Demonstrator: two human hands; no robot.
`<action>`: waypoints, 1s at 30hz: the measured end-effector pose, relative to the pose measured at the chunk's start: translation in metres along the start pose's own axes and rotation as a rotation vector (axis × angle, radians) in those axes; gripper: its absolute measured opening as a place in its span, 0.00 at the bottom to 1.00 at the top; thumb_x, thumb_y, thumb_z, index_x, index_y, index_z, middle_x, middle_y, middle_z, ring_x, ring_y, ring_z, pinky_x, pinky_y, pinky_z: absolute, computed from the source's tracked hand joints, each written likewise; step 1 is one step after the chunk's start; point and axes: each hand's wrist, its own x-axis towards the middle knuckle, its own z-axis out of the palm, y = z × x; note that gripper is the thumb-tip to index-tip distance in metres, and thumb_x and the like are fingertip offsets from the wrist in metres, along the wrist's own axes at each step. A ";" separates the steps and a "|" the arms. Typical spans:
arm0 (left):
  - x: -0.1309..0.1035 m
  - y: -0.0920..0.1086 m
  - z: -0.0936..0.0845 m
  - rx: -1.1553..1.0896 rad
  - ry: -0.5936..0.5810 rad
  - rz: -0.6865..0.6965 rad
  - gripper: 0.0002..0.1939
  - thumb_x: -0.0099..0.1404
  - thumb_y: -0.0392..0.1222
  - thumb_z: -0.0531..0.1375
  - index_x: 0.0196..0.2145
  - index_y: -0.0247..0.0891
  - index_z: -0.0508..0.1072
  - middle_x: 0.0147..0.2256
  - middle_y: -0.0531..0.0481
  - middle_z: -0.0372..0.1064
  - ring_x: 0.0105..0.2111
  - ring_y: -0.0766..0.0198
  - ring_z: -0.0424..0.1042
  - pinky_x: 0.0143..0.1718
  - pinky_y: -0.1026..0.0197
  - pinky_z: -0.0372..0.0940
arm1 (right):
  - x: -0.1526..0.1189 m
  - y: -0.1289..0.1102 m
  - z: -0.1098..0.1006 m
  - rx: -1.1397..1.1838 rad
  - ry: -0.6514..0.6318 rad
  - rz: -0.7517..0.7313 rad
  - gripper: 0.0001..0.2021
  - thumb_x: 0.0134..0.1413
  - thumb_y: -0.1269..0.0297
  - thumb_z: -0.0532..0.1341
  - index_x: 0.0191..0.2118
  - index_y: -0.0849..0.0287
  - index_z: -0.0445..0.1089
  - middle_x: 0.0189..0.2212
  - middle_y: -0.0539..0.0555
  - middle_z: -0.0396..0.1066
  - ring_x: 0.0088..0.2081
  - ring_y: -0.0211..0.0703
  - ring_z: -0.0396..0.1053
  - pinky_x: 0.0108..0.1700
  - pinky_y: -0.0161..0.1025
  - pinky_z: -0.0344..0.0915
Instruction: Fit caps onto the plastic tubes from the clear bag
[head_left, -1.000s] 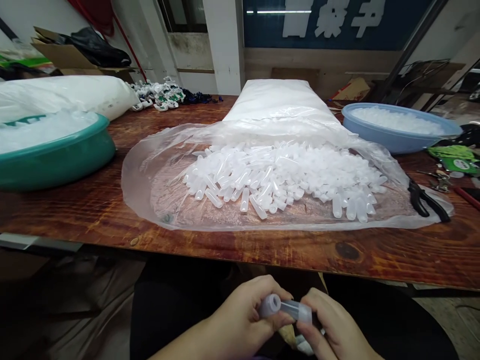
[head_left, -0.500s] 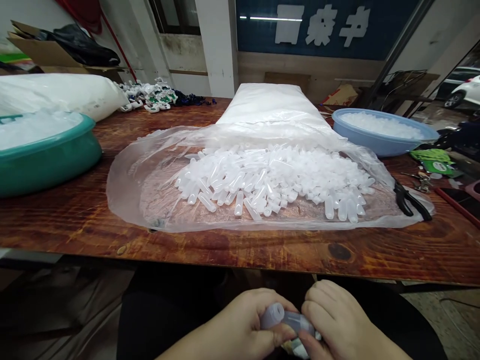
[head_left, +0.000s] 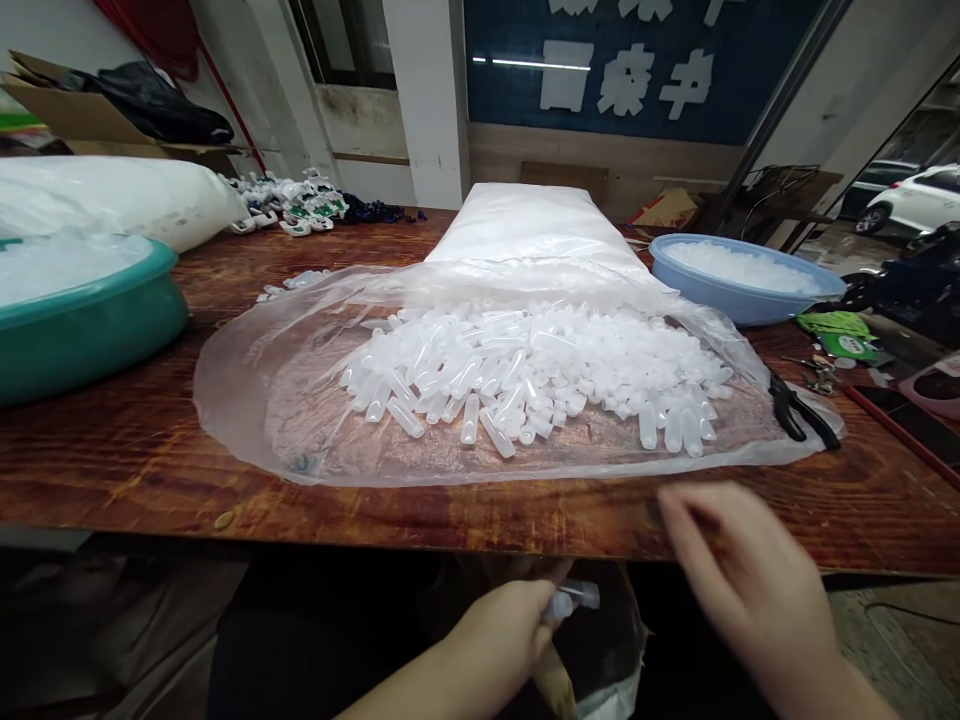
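Two translucent tubes (head_left: 559, 607), as far as can be counted, are pinched in the left hand (head_left: 514, 630), below the near edge of the table (head_left: 450, 515); one end points toward the viewer, the other outward to the right. Left fingers: narrow, closed on the tubes. The right hand (head_left: 750, 575) is above the table edge, apart from the left, with thumb and forefinger curved toward each other; blur prevents telling whether anything is between them. Loose stock, a pile of white pieces (head_left: 525, 360), lies on the clear plastic bag (head_left: 232, 420) beyond both hands. Recommended practice: keep the left pinch firm but light, as smooth plastic would probably slip or turn; take front pieces singly, lifting rather than dragging, lest the film pull the pile along. Caution noted: the black-handled tool (head_left: 802, 412) rests on the bag's right end, so the right hand should pass clear of it.
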 end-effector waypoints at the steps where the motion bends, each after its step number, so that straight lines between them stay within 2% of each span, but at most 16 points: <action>1: 0.006 -0.001 0.003 0.047 0.012 -0.026 0.21 0.59 0.37 0.55 0.51 0.44 0.66 0.44 0.47 0.69 0.46 0.52 0.64 0.51 0.54 0.55 | 0.015 0.011 0.000 -0.129 0.002 0.082 0.07 0.57 0.61 0.54 0.35 0.57 0.66 0.29 0.55 0.70 0.32 0.46 0.68 0.36 0.40 0.63; 4: 0.013 -0.004 0.008 0.172 0.081 -0.032 0.29 0.53 0.34 0.60 0.54 0.47 0.63 0.45 0.47 0.68 0.49 0.49 0.61 0.54 0.50 0.48 | 0.057 0.039 0.012 -0.457 -0.182 0.393 0.15 0.54 0.54 0.55 0.37 0.61 0.70 0.33 0.60 0.70 0.38 0.56 0.66 0.40 0.48 0.61; 5: 0.013 -0.004 0.008 0.193 0.092 -0.016 0.29 0.54 0.34 0.60 0.54 0.47 0.63 0.46 0.48 0.67 0.49 0.50 0.61 0.54 0.50 0.48 | 0.067 0.045 0.019 -0.491 -0.203 0.430 0.18 0.53 0.52 0.55 0.38 0.63 0.70 0.34 0.63 0.70 0.40 0.59 0.66 0.41 0.50 0.61; 7: 0.008 -0.006 0.006 0.211 0.080 -0.003 0.22 0.59 0.37 0.56 0.52 0.46 0.65 0.45 0.47 0.68 0.46 0.52 0.64 0.50 0.53 0.54 | 0.080 0.052 0.032 -0.506 -0.235 0.455 0.20 0.51 0.51 0.57 0.37 0.66 0.71 0.35 0.66 0.70 0.41 0.63 0.65 0.41 0.51 0.60; 9: 0.001 -0.008 0.003 0.215 0.066 -0.009 0.13 0.63 0.43 0.52 0.44 0.43 0.70 0.38 0.48 0.71 0.39 0.56 0.67 0.41 0.59 0.59 | 0.085 0.054 0.041 -0.488 -0.235 0.434 0.17 0.51 0.53 0.57 0.34 0.65 0.71 0.34 0.66 0.70 0.40 0.62 0.66 0.40 0.51 0.60; 12: -0.010 -0.003 -0.001 0.152 0.064 -0.040 0.13 0.62 0.50 0.53 0.34 0.39 0.69 0.28 0.51 0.68 0.27 0.63 0.65 0.28 0.66 0.57 | 0.083 0.051 0.044 -0.453 -0.204 0.402 0.12 0.54 0.59 0.55 0.31 0.64 0.70 0.32 0.63 0.70 0.39 0.58 0.66 0.40 0.48 0.60; 14: -0.019 0.006 -0.007 0.065 0.056 -0.054 0.13 0.62 0.51 0.53 0.35 0.38 0.67 0.27 0.52 0.66 0.24 0.66 0.62 0.25 0.67 0.54 | 0.077 0.046 0.039 -0.423 -0.165 0.392 0.11 0.54 0.60 0.55 0.33 0.62 0.68 0.33 0.60 0.70 0.37 0.53 0.67 0.38 0.44 0.61; 16: -0.029 0.017 -0.016 -0.005 0.036 -0.029 0.13 0.64 0.49 0.51 0.38 0.38 0.65 0.30 0.51 0.66 0.27 0.66 0.62 0.28 0.67 0.56 | 0.067 0.036 0.031 -0.317 -0.100 0.373 0.10 0.55 0.58 0.55 0.34 0.59 0.66 0.30 0.55 0.70 0.31 0.45 0.68 0.33 0.39 0.63; 18: -0.038 0.025 -0.027 -0.041 0.009 0.028 0.13 0.66 0.47 0.48 0.41 0.38 0.64 0.35 0.48 0.65 0.33 0.64 0.63 0.35 0.66 0.58 | 0.052 0.020 0.023 -0.077 -0.026 0.316 0.09 0.55 0.56 0.55 0.34 0.57 0.64 0.25 0.50 0.68 0.25 0.39 0.67 0.28 0.34 0.63; 20: -0.044 0.029 -0.035 -0.064 -0.019 0.079 0.13 0.66 0.47 0.47 0.40 0.37 0.64 0.37 0.47 0.64 0.36 0.63 0.62 0.39 0.64 0.58 | 0.032 0.000 0.018 0.195 -0.020 0.216 0.06 0.55 0.59 0.57 0.34 0.56 0.65 0.24 0.49 0.69 0.25 0.38 0.68 0.27 0.32 0.64; 23: -0.048 0.027 -0.039 -0.173 0.005 0.129 0.15 0.67 0.50 0.46 0.37 0.36 0.63 0.34 0.48 0.61 0.33 0.64 0.60 0.37 0.64 0.58 | 0.003 -0.028 0.015 0.358 -0.226 -0.001 0.03 0.55 0.66 0.57 0.35 0.55 0.67 0.29 0.51 0.73 0.28 0.39 0.71 0.30 0.32 0.67; 26: -0.048 0.022 -0.035 -0.399 0.047 0.148 0.18 0.67 0.54 0.45 0.39 0.35 0.62 0.33 0.49 0.60 0.31 0.65 0.60 0.35 0.64 0.59 | -0.018 -0.044 0.016 0.410 -0.442 -0.189 0.06 0.56 0.70 0.55 0.37 0.54 0.67 0.29 0.51 0.74 0.28 0.38 0.72 0.32 0.31 0.68; 28: -0.048 0.021 -0.031 -0.462 0.033 0.125 0.18 0.66 0.54 0.47 0.40 0.36 0.63 0.32 0.50 0.60 0.32 0.66 0.61 0.36 0.64 0.59 | -0.026 -0.049 0.019 0.439 -0.488 -0.225 0.07 0.58 0.70 0.53 0.38 0.55 0.67 0.30 0.52 0.74 0.29 0.38 0.72 0.32 0.31 0.69; 30: -0.046 0.020 -0.027 -0.483 0.027 0.090 0.18 0.65 0.55 0.50 0.38 0.36 0.63 0.31 0.51 0.60 0.30 0.67 0.61 0.34 0.64 0.59 | -0.032 -0.050 0.023 0.455 -0.478 -0.206 0.08 0.59 0.70 0.52 0.41 0.55 0.65 0.31 0.52 0.74 0.30 0.39 0.72 0.33 0.32 0.70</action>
